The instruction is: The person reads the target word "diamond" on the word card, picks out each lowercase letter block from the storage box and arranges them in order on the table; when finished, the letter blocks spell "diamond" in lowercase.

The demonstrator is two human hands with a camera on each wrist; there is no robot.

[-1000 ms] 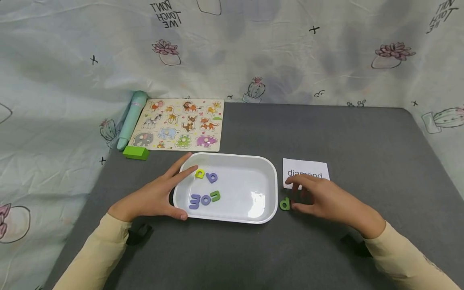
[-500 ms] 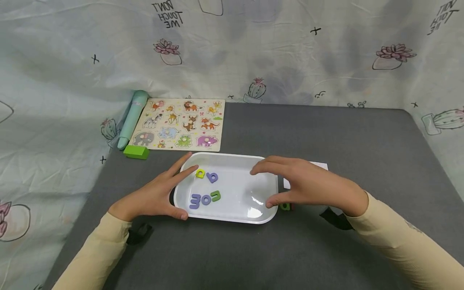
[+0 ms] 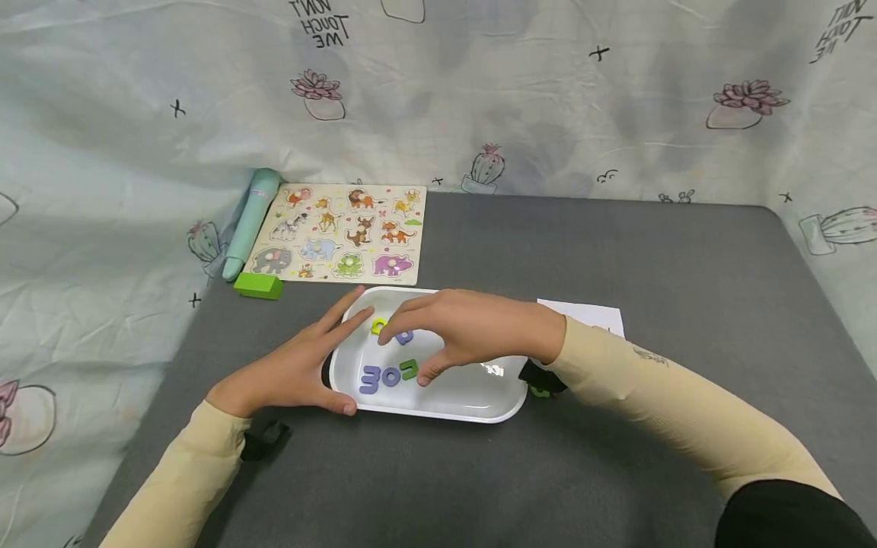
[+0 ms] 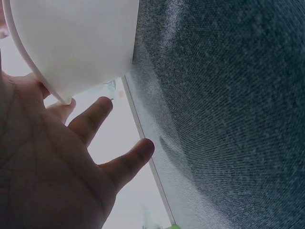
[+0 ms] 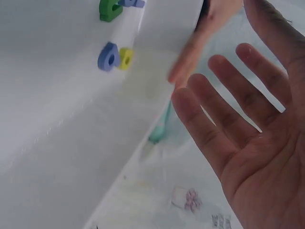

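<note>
Hovering above letters (image 3: 370,379) in white tray (image 3: 452,397): right hand (image 3: 473,327), fingers parted, holding nothing. Left hand (image 3: 298,373) splayed, touching tray's left end. Step seems letter picking; next move likely needs pinch.

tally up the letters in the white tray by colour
Purple letters: 3
Yellow letter: 1
Green letter: 1
Total in the white tray: 5
</note>
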